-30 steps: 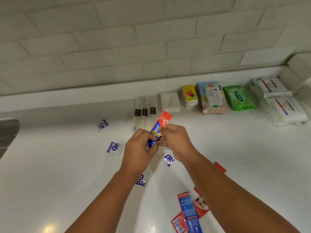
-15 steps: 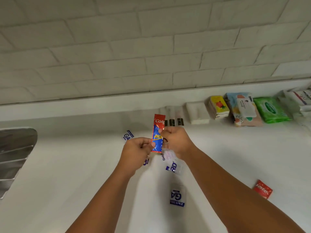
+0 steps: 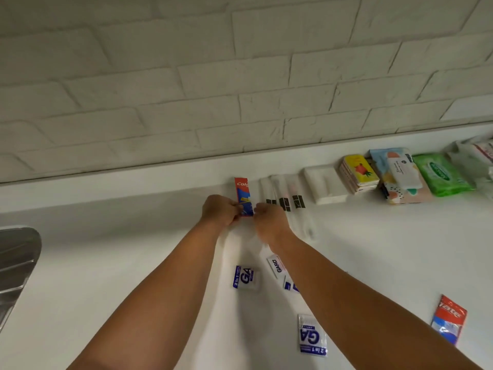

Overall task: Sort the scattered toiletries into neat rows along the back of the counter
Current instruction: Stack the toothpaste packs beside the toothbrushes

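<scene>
A red and blue toothpaste sachet (image 3: 243, 193) stands upright against the back ledge of the white counter (image 3: 133, 263). My left hand (image 3: 220, 210) pinches its lower left edge, and my right hand (image 3: 269, 222) pinches the lower right. Just to its right lie clear wrapped toothbrushes with black labels (image 3: 284, 202). Further right along the back sit a white soap box (image 3: 324, 184), a yellow tissue pack (image 3: 358, 173), a patterned wipes pack (image 3: 400, 177) and a green wipes pack (image 3: 438, 177). Blue and white shampoo sachets (image 3: 245, 277) lie scattered under my arms.
A steel sink (image 3: 16, 265) is set into the counter at the left. Another toothpaste sachet (image 3: 449, 317) lies at the front right, a further shampoo sachet (image 3: 312, 335) near the front. White packs (image 3: 480, 153) sit at the far right by the brick wall.
Both hands carried the toothpaste sachet away from me to the back ledge, beside the toothbrushes. The camera view shifted left and forward.
</scene>
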Demonstrator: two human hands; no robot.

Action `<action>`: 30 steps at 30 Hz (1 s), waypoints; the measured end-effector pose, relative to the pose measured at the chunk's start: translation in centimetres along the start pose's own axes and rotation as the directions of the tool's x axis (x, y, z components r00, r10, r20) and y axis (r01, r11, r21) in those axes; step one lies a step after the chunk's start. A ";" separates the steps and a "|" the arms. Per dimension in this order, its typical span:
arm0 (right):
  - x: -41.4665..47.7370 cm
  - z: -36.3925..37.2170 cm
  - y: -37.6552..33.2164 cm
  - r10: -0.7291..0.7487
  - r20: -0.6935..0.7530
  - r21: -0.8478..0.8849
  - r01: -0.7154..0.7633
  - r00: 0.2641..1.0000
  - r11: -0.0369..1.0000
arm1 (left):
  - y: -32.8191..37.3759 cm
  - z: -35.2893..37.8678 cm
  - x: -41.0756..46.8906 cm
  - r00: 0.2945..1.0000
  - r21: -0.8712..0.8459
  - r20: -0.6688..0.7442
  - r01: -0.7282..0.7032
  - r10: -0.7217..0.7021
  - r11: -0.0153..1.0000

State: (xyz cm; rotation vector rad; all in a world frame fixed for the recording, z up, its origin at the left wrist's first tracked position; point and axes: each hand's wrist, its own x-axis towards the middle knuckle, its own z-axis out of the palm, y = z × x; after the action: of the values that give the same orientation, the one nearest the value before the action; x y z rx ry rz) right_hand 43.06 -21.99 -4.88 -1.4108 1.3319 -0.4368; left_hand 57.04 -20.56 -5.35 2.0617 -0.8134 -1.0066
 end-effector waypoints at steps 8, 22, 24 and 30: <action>1.1 0.4 -0.3 0.044 0.006 0.130 -0.045 0.999 0.990 | -0.1 1.0 1.7 1.000 0.247 0.005 -0.030 0.030 0.969; -0.6 0.3 -1.1 -0.020 0.031 0.159 0.014 0.999 0.987 | -1.0 1.8 1.3 0.990 0.330 -0.090 -0.069 0.104 0.941; -1.2 -0.5 -1.4 -0.045 0.030 0.139 0.040 0.999 0.989 | -0.9 1.6 0.6 0.987 0.337 -0.097 -0.090 0.129 0.937; -4.0 -4.3 -0.5 -0.195 -0.028 0.104 0.197 0.980 0.975 | 0.8 2.4 -5.0 0.946 0.344 -0.106 -0.256 0.308 0.904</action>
State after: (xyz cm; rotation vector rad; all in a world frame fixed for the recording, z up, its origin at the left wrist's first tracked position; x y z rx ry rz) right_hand 38.48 -20.49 -1.44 -1.4575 1.1692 -0.6434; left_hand 52.34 -17.90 -3.76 2.1778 -1.2198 -0.5681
